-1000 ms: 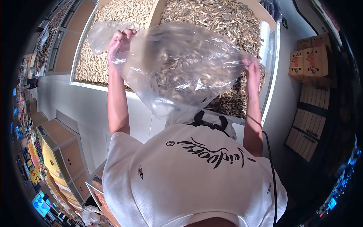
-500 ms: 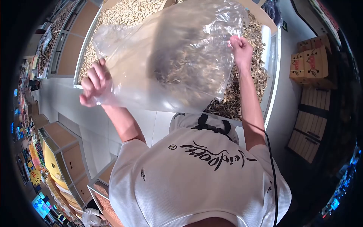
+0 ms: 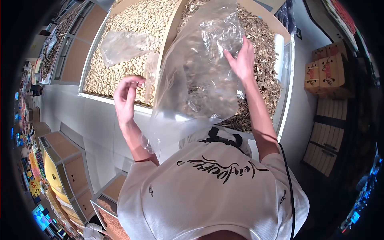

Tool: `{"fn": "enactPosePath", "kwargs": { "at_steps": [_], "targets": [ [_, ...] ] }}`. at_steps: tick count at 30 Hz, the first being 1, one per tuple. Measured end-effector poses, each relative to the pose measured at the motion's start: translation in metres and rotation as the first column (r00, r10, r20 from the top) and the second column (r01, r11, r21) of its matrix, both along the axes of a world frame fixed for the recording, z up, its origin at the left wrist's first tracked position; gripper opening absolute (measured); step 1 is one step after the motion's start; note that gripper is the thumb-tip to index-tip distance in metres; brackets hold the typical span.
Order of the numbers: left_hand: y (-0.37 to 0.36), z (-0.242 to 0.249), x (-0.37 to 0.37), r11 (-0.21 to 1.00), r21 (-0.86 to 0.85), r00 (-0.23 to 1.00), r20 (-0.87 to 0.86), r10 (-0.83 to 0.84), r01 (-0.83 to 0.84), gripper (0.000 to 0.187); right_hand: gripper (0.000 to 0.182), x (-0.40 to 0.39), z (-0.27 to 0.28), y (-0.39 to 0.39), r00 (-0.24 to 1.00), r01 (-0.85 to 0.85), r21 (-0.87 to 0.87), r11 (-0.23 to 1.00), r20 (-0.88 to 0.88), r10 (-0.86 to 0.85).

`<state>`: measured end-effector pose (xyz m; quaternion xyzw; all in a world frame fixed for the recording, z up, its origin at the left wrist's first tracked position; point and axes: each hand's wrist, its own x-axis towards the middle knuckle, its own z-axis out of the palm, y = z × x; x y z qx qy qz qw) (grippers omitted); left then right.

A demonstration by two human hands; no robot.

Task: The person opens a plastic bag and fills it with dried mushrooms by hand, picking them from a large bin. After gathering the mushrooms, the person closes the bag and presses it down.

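Note:
A large clear plastic bag (image 3: 200, 72) is spread over the dried strips and the divider. At its right side is my right hand (image 3: 243, 62), thumb and fingers apart, resting along the plastic and not closed round it. To the left of the bag, my left hand (image 3: 127, 96) hovers above the peanuts' front edge with fingers bent and thumb apart. No grip on the plastic shows there. The bag's lower left corner hangs by my left forearm. Another clear plastic bag (image 3: 124, 46) lies on the peanuts (image 3: 132, 18).
A wooden divider (image 3: 173, 30) separates the peanuts from brown dried strips (image 3: 266, 52) in a pale-rimmed bin. Cardboard boxes (image 3: 330, 72) are stacked at right, above slatted crates (image 3: 330, 128). Wooden cabinets (image 3: 74, 172) stand at lower left. A black cable (image 3: 291, 180) runs down my right side.
My left hand has let go of the plastic bag and moved right. The bag has swung right, uncovering the peanuts. My right hand has opened from a pinch on the bag's edge.

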<state>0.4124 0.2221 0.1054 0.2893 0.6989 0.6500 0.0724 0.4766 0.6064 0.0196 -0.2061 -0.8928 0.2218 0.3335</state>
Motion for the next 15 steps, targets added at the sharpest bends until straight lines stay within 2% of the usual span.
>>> {"fn": "enactPosePath", "kwargs": {
  "at_steps": [1, 2, 3, 5, 7, 8, 10, 11, 13, 15],
  "targets": [
    [0.01, 0.01, -0.003, 0.989, -0.049, 0.989, 0.037, 0.145, -0.143, 0.035, 0.066, 0.015, 0.007, -0.012, 0.998, 0.056, 0.252, 0.966, -0.054, -0.043],
    [0.026, 0.023, -0.004, 0.946, -0.223, 0.968, 0.03, 0.249, -0.236, 0.037, 0.062, 0.03, 0.01, -0.024, 0.995, -0.062, 0.187, 0.98, -0.062, 0.075],
    [0.048, 0.033, -0.002, 0.896, -0.349, 0.959, -0.029, 0.283, -0.275, 0.045, 0.058, 0.043, 0.009, -0.037, 0.978, -0.182, 0.122, 0.976, -0.079, 0.192],
    [0.088, 0.034, 0.009, 0.775, -0.529, 0.929, -0.309, 0.202, -0.344, 0.058, 0.051, 0.067, -0.002, -0.064, 0.823, -0.556, -0.113, 0.824, 0.066, 0.564],
    [0.125, 0.032, 0.022, 0.517, -0.796, 0.936, -0.349, 0.034, -0.315, 0.06, 0.053, 0.081, -0.002, -0.088, 0.623, -0.666, -0.41, 0.623, 0.152, 0.767],
    [0.138, 0.03, 0.025, 0.353, -0.883, 0.936, -0.349, -0.051, -0.31, 0.061, 0.055, 0.086, -0.014, -0.091, 0.607, -0.665, -0.392, 0.635, 0.211, 0.766],
    [0.137, 0.001, 0.016, 0.323, -0.915, 0.963, -0.267, -0.042, -0.24, 0.058, 0.058, 0.099, -0.046, -0.092, 0.566, -0.667, -0.358, 0.653, 0.326, 0.757],
    [0.132, -0.019, 0.009, 0.307, -0.929, 0.973, -0.227, -0.035, -0.206, 0.056, 0.06, 0.105, -0.054, -0.087, 0.545, -0.638, -0.405, 0.655, 0.364, 0.755],
    [0.119, -0.063, 0.003, 0.255, -0.916, 0.95, -0.289, 0.12, -0.311, 0.048, 0.063, 0.118, -0.062, -0.068, 0.488, -0.574, -0.491, 0.655, 0.437, 0.755],
    [0.098, -0.1, 0.004, 0.247, -0.93, 0.951, -0.224, 0.211, -0.274, 0.047, 0.067, 0.129, -0.062, -0.048, 0.503, -0.551, -0.445, 0.706, 0.498, 0.706]
  ]
}}
